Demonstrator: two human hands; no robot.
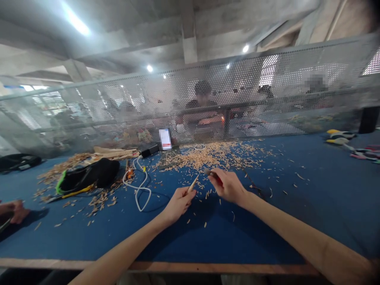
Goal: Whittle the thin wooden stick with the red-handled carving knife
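Observation:
My left hand (pixel 178 204) is closed around a slim pale wooden stick (pixel 193 184), whose pointed end slants up and to the right. Just right of it, my right hand (pixel 228 185) grips a small tool (pixel 214 174) with a dark tip and a reddish handle, mostly covered by the fingers. A narrow gap separates the tool's tip from the stick. Behind both hands, a heap of wood shavings (pixel 204 156) spreads over the blue tabletop (pixel 190 247), and single shavings lie beneath the hands.
A white cable (pixel 147 194), black pouch (pixel 103 172) and yellow-handled tool (pixel 78 191) lie left. A lit phone (pixel 165 139) stands by the perforated screen (pixel 252 99). Another person's hand (pixel 18 211) is at far left. Yellow-and-white items (pixel 338 140) lie far right.

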